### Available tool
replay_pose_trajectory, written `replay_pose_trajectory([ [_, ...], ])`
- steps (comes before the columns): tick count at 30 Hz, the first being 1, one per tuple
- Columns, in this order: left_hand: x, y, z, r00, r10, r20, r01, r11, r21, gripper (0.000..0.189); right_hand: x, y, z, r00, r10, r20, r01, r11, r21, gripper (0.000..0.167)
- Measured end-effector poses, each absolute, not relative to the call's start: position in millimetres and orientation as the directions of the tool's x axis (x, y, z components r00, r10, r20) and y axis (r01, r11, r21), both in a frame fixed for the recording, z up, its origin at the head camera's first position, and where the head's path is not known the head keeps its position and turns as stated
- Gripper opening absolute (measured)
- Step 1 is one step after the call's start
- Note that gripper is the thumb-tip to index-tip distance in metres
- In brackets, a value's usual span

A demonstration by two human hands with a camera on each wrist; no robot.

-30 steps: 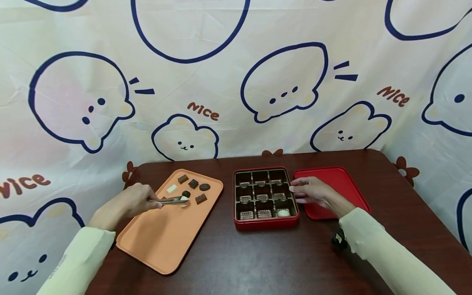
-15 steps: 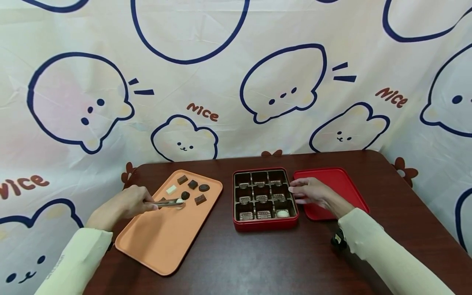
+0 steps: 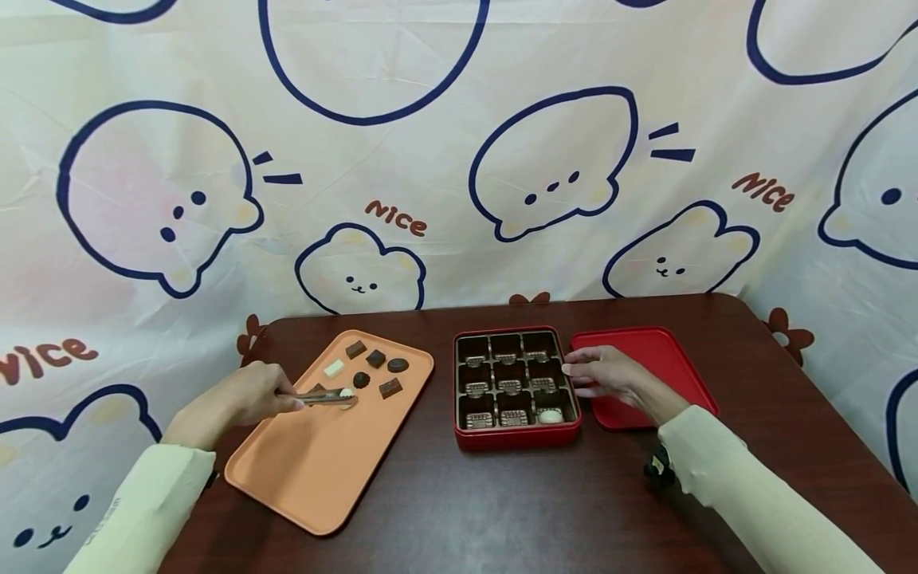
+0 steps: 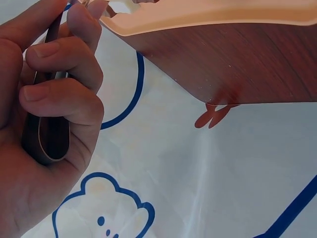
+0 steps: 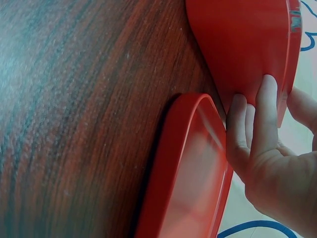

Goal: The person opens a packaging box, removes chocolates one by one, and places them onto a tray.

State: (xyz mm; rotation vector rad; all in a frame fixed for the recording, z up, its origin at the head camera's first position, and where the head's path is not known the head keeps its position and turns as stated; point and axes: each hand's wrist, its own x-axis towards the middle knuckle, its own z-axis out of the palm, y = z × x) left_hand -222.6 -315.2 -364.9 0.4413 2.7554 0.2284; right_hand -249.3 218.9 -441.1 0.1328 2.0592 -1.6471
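My left hand grips metal tongs over the orange tray. The tong tips are at a small white chocolate, partly covered by them. In the left wrist view, fingers curl around the tongs' rounded, folded end. My right hand touches the right side of a red box with fairly straight fingers. Gold-brown dividers split the box into compartments, and a round white chocolate sits in the near right one.
Several dark and brown chocolates and a white rectangular one lie on the tray's far half. A red lid lies right of the box, beneath my right hand in the head view. A printed curtain stands behind the dark wooden table.
My left hand has drawn the tongs slightly left and toward me, and the white chocolate at their tips has shifted away from the dark round one. The right hand stays at the box.
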Motion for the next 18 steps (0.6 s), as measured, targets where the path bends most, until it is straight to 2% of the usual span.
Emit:
replay_pose_trajectory([
  [11,-221.0,-315.8,-363.0,-0.907,0.279,-0.316,0.228,0.955,0.188,0.019,-248.6,219.2,-441.8,-0.872,-0.231,-0.432,0.372,0.262,-0.891,0.059],
  [18,-222.4,-311.0,-350.1,-0.921,0.306,-0.242,0.256,0.942,0.217,0.022,-248.0,219.8,-441.0,-0.874,-0.232,-0.427,0.367,0.259,-0.893,0.059],
])
